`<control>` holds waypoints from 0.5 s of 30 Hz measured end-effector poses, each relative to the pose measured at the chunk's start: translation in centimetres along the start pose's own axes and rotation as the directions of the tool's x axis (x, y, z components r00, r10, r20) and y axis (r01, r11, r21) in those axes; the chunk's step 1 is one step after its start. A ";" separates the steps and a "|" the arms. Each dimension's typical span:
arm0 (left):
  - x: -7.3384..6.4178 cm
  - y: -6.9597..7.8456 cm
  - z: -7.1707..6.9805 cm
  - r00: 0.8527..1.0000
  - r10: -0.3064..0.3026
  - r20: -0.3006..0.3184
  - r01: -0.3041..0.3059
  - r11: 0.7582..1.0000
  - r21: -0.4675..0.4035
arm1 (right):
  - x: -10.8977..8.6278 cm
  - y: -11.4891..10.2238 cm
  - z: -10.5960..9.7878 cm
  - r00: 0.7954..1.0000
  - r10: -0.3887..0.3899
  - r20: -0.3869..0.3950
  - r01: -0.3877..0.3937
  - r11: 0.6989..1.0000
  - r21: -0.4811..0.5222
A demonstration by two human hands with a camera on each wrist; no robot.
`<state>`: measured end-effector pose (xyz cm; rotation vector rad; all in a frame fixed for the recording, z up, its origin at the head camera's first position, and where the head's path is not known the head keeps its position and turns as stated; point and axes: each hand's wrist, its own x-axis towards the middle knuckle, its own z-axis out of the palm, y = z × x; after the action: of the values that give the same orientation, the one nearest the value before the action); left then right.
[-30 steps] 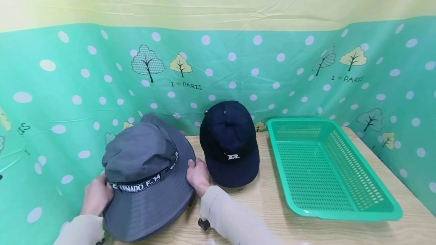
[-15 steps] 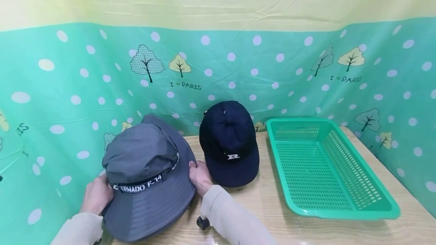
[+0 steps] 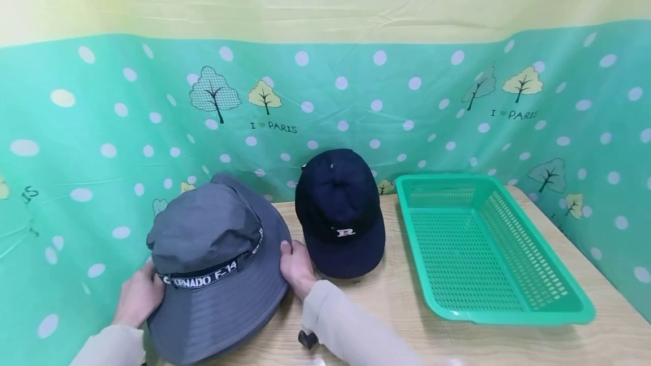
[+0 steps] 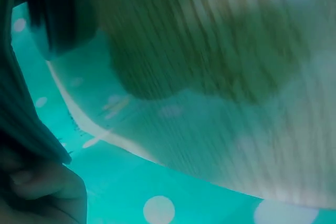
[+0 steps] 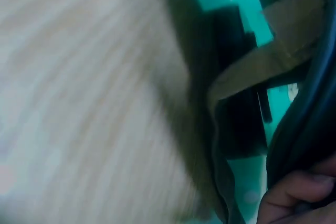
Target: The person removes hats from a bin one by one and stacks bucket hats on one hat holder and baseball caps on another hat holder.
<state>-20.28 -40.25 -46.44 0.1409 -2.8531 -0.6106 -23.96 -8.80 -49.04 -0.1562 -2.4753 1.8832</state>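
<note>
A grey wide-brimmed bucket hat [image 3: 203, 230], with a lettered band around its crown, is tilted at the left of the table in the head view. My left hand [image 3: 137, 296] grips its left brim edge. At the opposite side, my right hand [image 3: 297, 264] pinches the brim with the thumb on top. Each wrist view shows curled fingers [image 4: 50, 184] at the dark brim. Under the hat, the right wrist view has a blurred strap [image 5: 252, 74] and dark shapes I cannot identify. A navy baseball cap [image 3: 341, 202] marked "R" sits just right of my right hand.
A green perforated plastic basket [image 3: 508, 317] stands on the right of the wooden table [image 3: 376, 321]. Behind the table hangs a green and yellow printed cloth [image 3: 325, 95], which also lines both sides. A small black device [image 3: 307, 339] shows under the right sleeve.
Both hands keep their hold on the hat brim. The hat shifts only slightly left in the head view, and the whole scene drifts a little with it. Cap and basket stay put.
</note>
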 end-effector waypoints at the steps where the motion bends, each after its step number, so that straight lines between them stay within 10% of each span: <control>1: -0.1 0.0 0.0 1.000 0.004 -0.010 -0.004 1.000 -0.004 | -0.3 0.0 -0.2 1.000 -0.003 0.011 0.003 1.000 0.000; 7: -1.1 0.6 -1.8 0.992 0.070 -0.103 -0.063 0.995 0.071 | -2.9 -0.1 -2.2 0.986 0.007 0.164 -0.017 0.998 0.064; 15: -4.0 5.9 -6.6 0.935 0.049 -0.352 -0.046 0.999 0.018 | -6.8 -2.0 -7.2 0.914 -0.068 0.399 0.022 0.993 0.118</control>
<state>-15.16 -36.95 -38.89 0.1644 -2.5043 -0.5040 -16.75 -3.10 -44.97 0.3244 -2.5686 2.2178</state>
